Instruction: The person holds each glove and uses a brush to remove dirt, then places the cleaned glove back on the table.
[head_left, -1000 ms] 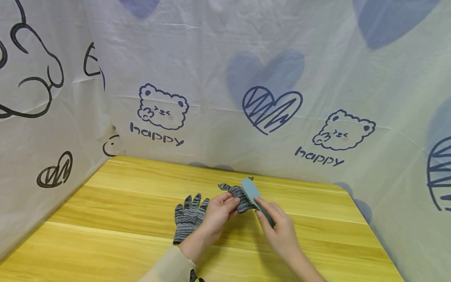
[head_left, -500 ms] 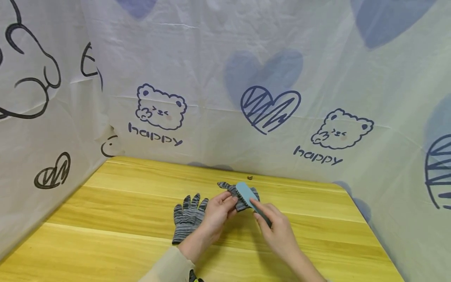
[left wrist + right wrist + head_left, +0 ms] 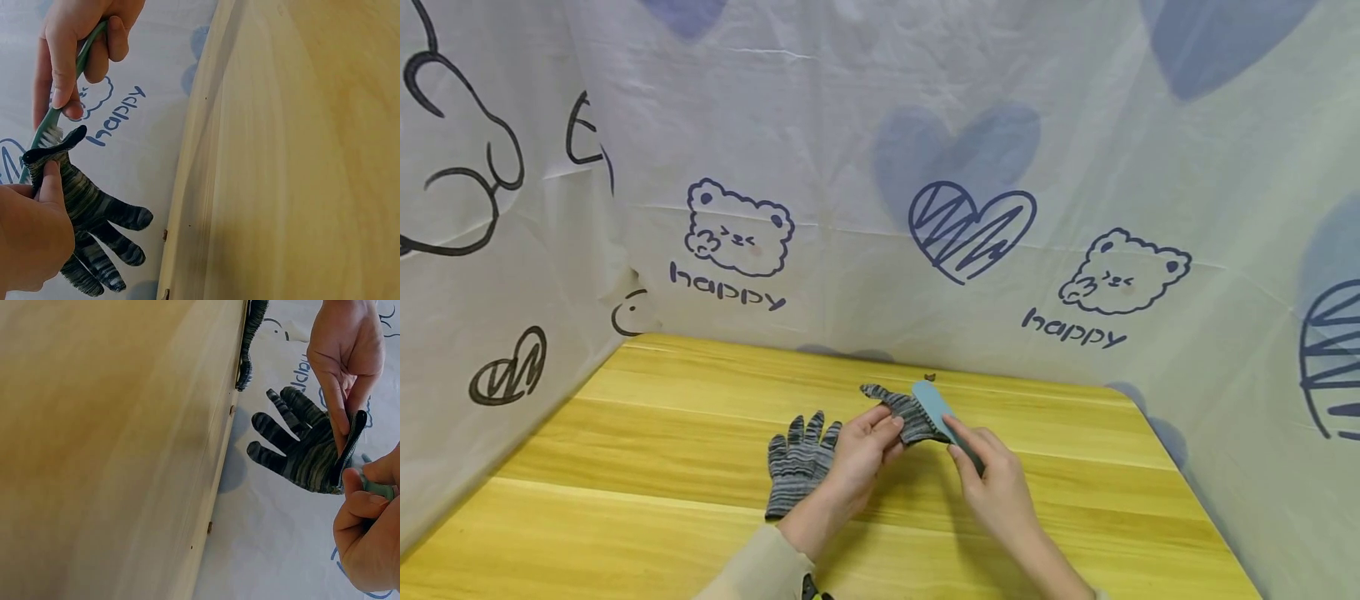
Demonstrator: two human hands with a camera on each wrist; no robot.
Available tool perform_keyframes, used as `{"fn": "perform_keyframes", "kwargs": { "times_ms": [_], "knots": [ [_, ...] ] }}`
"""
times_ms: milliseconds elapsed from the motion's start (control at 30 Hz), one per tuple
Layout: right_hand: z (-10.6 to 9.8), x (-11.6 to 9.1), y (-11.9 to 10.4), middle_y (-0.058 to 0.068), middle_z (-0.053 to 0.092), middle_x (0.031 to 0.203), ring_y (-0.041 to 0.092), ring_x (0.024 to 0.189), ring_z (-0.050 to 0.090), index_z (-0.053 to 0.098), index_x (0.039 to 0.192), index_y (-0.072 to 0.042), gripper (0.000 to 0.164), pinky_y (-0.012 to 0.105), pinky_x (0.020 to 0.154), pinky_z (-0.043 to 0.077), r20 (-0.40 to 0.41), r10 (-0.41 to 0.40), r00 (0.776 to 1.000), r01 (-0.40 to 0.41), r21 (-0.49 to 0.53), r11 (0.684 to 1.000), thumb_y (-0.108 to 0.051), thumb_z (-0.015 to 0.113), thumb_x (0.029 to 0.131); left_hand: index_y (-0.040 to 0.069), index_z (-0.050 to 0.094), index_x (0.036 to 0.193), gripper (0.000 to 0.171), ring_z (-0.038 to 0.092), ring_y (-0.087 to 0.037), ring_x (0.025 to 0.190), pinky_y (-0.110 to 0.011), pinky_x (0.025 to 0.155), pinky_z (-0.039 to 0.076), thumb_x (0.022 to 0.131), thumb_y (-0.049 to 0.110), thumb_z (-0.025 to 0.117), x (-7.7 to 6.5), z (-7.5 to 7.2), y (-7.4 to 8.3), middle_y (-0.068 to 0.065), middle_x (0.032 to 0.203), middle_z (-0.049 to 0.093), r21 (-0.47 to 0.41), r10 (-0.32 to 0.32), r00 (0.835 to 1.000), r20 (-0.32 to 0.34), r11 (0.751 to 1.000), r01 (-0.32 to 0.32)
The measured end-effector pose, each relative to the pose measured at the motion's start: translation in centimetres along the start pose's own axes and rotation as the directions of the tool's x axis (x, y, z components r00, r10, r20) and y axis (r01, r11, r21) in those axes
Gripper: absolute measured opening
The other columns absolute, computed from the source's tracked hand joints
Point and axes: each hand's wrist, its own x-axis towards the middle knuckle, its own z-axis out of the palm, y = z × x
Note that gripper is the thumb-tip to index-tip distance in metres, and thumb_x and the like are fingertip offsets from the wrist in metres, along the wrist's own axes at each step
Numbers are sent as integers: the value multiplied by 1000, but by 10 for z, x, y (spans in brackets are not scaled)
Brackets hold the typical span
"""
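A grey-and-black striped knit glove (image 3: 904,408) is held above the table by my left hand (image 3: 859,454). In the left wrist view, that hand's thumb presses on the glove (image 3: 87,203) near its dark cuff, and the glove's fingers hang free. My right hand (image 3: 1000,483) grips the handle of a blue-green brush (image 3: 932,404), one finger laid along its back. White bristles (image 3: 54,134) show beside the cuff in the left wrist view. In the head view the brush lies against the glove, covering part of it. A matching glove (image 3: 801,471) lies flat left of my left hand.
The wooden table (image 3: 625,450) has yellow grain and rounded far corners. A white printed sheet (image 3: 850,250) hangs behind it and along both sides. A small dark speck (image 3: 929,377) sits near the table's far edge.
The brush has shifted left across the held glove, then back right toward its first place. My left hand keeps its hold on the glove. The loose glove stays put.
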Motion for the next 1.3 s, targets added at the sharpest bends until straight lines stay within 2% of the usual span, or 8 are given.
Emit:
{"fn": "perform_keyframes", "kwargs": {
  "times_ms": [300, 433, 533, 633, 700, 767, 1033, 1300],
  "knots": [
    [-4, 2, 5, 11, 72, 100, 7, 66, 49, 69, 137, -7, 44, 23, 55, 44, -8, 168, 986, -168, -13, 986, 5, 70, 95, -16, 25, 156, 60, 56, -22, 131, -18, 79, 54, 108, 5, 53, 0, 1, 1, -35, 157, 35, 12, -4, 1000, -14, 1000, 5],
    [-8, 3, 6, 15, 71, 103, 6, 59, 43, 66, 140, -7, 43, 22, 49, 40, 6, 258, 966, -258, 20, 966, 1, 68, 98, -16, 23, 157, 61, 62, -8, 93, -18, 73, 51, 107, 3, 53, 2, 1, 0, -26, 129, 64, -14, -5, 1000, -17, 1000, 5],
    [-11, 5, 5, 16, 71, 106, 6, 58, 43, 65, 142, -7, 43, 21, 48, 40, -1, 285, 958, -285, 61, 957, -1, 67, 100, -16, 22, 157, 62, 50, -2, 75, -18, 70, 48, 107, 3, 53, 3, 0, -1, -9, 101, 64, -28, -7, 1000, -12, 1000, 6],
    [-11, 5, 3, 14, 70, 106, 7, 60, 44, 65, 142, -7, 42, 21, 49, 41, -10, 247, 969, -245, 98, 965, -2, 68, 100, -16, 21, 157, 62, 65, -15, 105, -18, 77, 52, 108, 4, 52, 3, -2, -1, -25, 128, 64, -9, -12, 1000, 3, 1000, 12],
    [-9, 5, 2, 10, 69, 103, 7, 62, 45, 65, 142, -8, 42, 22, 50, 41, -5, 202, 979, -200, 106, 974, -3, 68, 100, -15, 21, 158, 62, 56, -28, 133, -18, 82, 54, 108, 5, 52, 3, -3, -1, -34, 154, 43, 10, -15, 1000, 4, 1000, 15],
    [-7, 4, 1, 8, 67, 102, 7, 64, 46, 65, 142, -9, 42, 22, 52, 42, 10, 146, 989, -146, 114, 983, -4, 67, 101, -15, 21, 158, 62, 46, -34, 142, -18, 84, 55, 108, 6, 52, 2, -3, -1, -34, 160, 30, 21, -17, 1000, 6, 1000, 17],
    [-1, 1, -2, 3, 70, 110, 7, 80, 55, 65, 142, -11, 44, 24, 64, 50, 91, -25, 996, 15, 119, 993, 0, 67, 99, -18, 26, 155, 59, 63, -13, 116, -16, 80, 55, 107, 5, 53, 2, -2, -1, -33, 155, 41, 8, -13, 1000, -8, 1000, 13],
    [-1, 0, -5, -6, 67, 107, 6, 81, 54, 65, 143, -17, 46, 25, 68, 49, 186, 19, 982, -31, 62, 998, -3, 69, 100, -15, 29, 155, 57, 63, -5, 99, -17, 79, 55, 108, 6, 52, 2, -2, -1, -32, 156, 42, 21, -19, 1000, -12, 1000, 19]
  ]
}}
